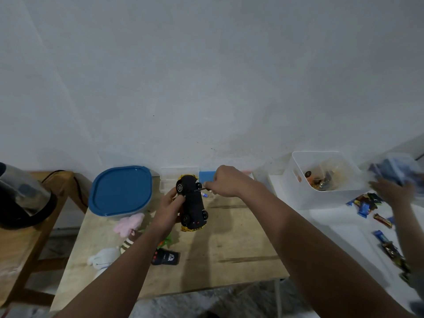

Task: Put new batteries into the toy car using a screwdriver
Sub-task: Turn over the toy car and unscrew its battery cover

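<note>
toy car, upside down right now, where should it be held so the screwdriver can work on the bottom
Grip the toy car across its flanks, from its left, as the left hand does. The underside faces up, so that leaves it free for the screwdriver in the right hand.

A wooden desk point(229, 244) stands against a plain pale wall point(206, 76). At its back left sits a clear container with a blue lid point(121, 190). Near the desk's left front edge lie a pink plush toy point(128, 224), a white plush toy point(103, 260) and a black remote control point(165, 257). To the left, a dark electric kettle point(21, 198) rests on a wooden stool point(27, 244). To the right, a white surface point(332, 226) carries a white plastic bin point(321, 175) and scattered candy wrappers point(367, 205).
</note>
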The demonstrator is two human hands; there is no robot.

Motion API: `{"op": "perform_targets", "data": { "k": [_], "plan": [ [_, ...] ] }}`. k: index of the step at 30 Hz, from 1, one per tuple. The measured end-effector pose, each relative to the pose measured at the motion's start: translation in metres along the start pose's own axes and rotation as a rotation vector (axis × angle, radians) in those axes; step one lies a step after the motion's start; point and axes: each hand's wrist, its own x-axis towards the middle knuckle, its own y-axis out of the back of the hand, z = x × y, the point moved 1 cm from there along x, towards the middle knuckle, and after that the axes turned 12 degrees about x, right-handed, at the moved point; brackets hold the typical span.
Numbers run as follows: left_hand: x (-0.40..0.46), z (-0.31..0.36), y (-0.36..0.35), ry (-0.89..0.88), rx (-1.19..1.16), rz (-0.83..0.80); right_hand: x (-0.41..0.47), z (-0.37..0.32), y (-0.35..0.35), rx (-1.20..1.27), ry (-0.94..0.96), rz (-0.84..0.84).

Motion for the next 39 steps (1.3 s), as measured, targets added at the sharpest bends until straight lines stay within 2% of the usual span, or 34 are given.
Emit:
{"op": "perform_targets", "data": {
  "k": [18, 30, 35, 39],
  "plan": [
    [-0.002, 0.001, 0.001, 0.011, -0.067, -0.026, 0.005, -0.011, 0.004, -0.048, -0.027, -0.029],
    [0.003, -0.006, 0.003, 0.134, -0.188, -0.07, 0.009, -0.009, 0.008, -0.077, -0.009, -0.046],
    [0.006, -0.008, 0.003, 0.182, -0.249, -0.066, 0.011, -0.007, 0.011, -0.024, -0.02, -0.032],
    [0.01, -0.012, 0.005, 0.227, -0.285, -0.059, 0.011, 0.008, 0.015, 0.143, -0.006, 0.031]
  ]
}}
